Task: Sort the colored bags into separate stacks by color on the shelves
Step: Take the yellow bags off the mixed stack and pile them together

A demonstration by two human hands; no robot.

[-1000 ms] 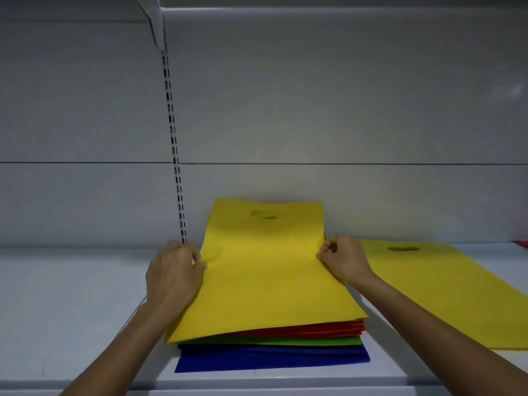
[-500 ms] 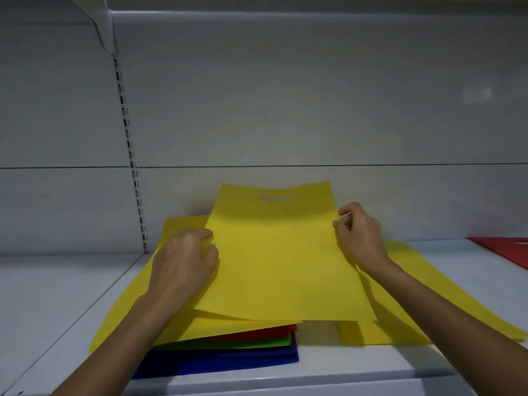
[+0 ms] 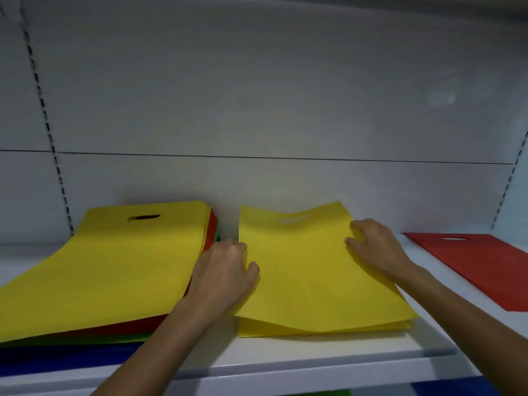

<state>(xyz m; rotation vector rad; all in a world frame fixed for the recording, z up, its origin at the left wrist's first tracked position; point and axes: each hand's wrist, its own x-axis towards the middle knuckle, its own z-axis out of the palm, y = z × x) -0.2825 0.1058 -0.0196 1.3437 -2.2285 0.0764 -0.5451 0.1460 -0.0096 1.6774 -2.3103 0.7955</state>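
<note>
Left hand (image 3: 225,270), right hand (image 3: 377,247) pinch yellow bag (image 3: 308,281) edges.

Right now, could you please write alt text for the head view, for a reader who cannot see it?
The left hand and right hand hold a yellow bag by its sides over a yellow stack on a white shelf. A mixed pile lies to its left, a red bag to its right.

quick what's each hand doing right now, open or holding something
Left hand: closed on the left edge of the top yellow bag.
Right hand: closed on the same bag's right edge.
</note>
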